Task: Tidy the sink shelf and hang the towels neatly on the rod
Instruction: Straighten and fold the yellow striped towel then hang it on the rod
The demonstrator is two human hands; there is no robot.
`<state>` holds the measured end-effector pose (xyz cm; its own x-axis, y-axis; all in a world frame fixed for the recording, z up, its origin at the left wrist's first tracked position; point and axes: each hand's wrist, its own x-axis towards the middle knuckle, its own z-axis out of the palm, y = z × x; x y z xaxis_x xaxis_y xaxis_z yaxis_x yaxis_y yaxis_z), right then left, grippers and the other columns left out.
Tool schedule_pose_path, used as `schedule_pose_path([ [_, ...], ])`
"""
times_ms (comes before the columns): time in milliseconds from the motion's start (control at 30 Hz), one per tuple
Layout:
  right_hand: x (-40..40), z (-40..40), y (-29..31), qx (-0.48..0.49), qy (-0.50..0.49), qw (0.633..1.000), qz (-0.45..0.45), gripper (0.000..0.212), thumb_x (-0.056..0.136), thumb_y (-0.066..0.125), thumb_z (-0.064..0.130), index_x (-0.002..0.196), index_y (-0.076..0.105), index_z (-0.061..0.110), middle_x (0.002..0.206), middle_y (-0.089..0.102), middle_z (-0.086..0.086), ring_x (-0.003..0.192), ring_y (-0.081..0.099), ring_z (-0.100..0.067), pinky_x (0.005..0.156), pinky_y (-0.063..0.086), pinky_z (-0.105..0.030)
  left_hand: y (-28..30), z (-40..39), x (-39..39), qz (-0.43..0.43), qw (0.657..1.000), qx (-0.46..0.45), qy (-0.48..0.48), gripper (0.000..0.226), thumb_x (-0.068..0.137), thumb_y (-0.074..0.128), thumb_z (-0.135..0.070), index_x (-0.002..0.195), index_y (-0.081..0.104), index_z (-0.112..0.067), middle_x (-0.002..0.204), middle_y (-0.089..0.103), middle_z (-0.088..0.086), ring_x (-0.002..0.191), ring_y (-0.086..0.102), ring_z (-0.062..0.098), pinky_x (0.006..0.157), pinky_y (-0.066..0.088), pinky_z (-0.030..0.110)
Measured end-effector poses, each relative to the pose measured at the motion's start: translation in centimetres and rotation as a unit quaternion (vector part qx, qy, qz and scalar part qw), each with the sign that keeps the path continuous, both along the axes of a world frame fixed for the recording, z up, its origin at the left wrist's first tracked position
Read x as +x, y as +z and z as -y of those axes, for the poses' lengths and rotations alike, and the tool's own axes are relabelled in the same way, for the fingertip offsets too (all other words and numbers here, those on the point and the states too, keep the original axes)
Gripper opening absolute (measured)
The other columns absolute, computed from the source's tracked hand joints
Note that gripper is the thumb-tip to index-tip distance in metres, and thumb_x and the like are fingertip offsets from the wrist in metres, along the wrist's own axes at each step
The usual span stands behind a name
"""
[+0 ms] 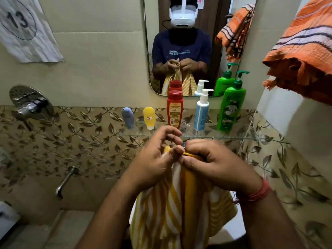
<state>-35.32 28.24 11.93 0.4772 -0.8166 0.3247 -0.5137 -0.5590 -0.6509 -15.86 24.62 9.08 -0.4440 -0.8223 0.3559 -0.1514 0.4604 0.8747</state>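
Note:
A yellow and white striped towel (172, 209) hangs down in front of me over the sink. My left hand (154, 159) and my right hand (215, 162) pinch its top edge side by side, just below the glass shelf (251, 136). On the shelf stand a blue tube (128, 117), a yellow tube (149, 117), a red bottle (174, 109), a white and blue pump bottle (202, 109) and a green pump bottle (231, 106). An orange striped towel (305, 49) hangs bunched at the upper right; the rod is hidden.
A mirror (233, 56) above the shelf reflects me and the bottles. A chrome shower valve (30, 103) and a spout (65, 182) stick out of the left wall. A paper marked 13 (23, 27) hangs at the upper left. The white sink (235, 230) lies under the towel.

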Motion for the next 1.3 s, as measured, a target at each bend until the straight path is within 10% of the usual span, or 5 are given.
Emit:
schedule_pose_path([
  [200, -0.5, 0.1, -0.2, -0.006, 0.006, 1.000, 0.008, 0.031, 0.097, 0.056, 0.032, 0.070, 0.054, 0.047, 0.072, 0.049, 0.015, 0.071, 0.052, -0.004, 0.062, 0.037, -0.019, 0.3, 0.0, 0.8, 0.049, 0.996, 0.017, -0.077, 0.046, 0.082, 0.064, -0.070, 0.101, 0.060, -0.028, 0.104, 0.064, 0.007, 0.096, 0.063, 0.027, 0.083, 0.053, 0.050],
  [400, -1.4, 0.5, -1.0, 0.014, -0.007, 1.000, 0.011, 0.031, 0.097, 0.054, 0.038, 0.070, 0.055, 0.022, 0.072, 0.048, 0.005, 0.070, 0.051, -0.011, 0.062, 0.042, -0.035, 0.9, -0.3, 0.2, 0.062, 0.996, -0.034, -0.053, 0.023, 0.090, 0.061, -0.046, 0.090, 0.065, -0.023, 0.091, 0.066, 0.004, 0.089, 0.062, 0.026, 0.081, 0.051, 0.057],
  [933, -6.7, 1.3, -6.0, 0.220, 0.001, 0.972, 0.087, 0.043, 0.086, 0.067, 0.048, 0.085, 0.071, 0.005, 0.101, 0.070, -0.008, 0.096, 0.068, -0.025, 0.086, 0.056, -0.037, 1.0, 2.9, 3.8, -0.135, 0.915, -0.112, 0.363, 0.023, 0.102, 0.060, -0.029, 0.080, 0.057, -0.031, 0.077, 0.059, -0.012, 0.063, 0.056, -0.009, 0.056, 0.042, 0.006],
  [1300, -11.1, 1.7, -10.6, 0.199, -0.225, 0.945, -0.127, 0.031, 0.086, 0.073, 0.035, 0.061, 0.065, 0.020, 0.062, 0.061, 0.008, 0.055, 0.053, 0.003, 0.051, 0.035, -0.015, 1.1, 4.3, 7.1, -0.217, 0.827, -0.097, 0.509, 0.023, 0.098, 0.060, -0.035, 0.077, 0.053, -0.036, 0.079, 0.056, -0.017, 0.064, 0.053, -0.019, 0.060, 0.041, 0.002],
])
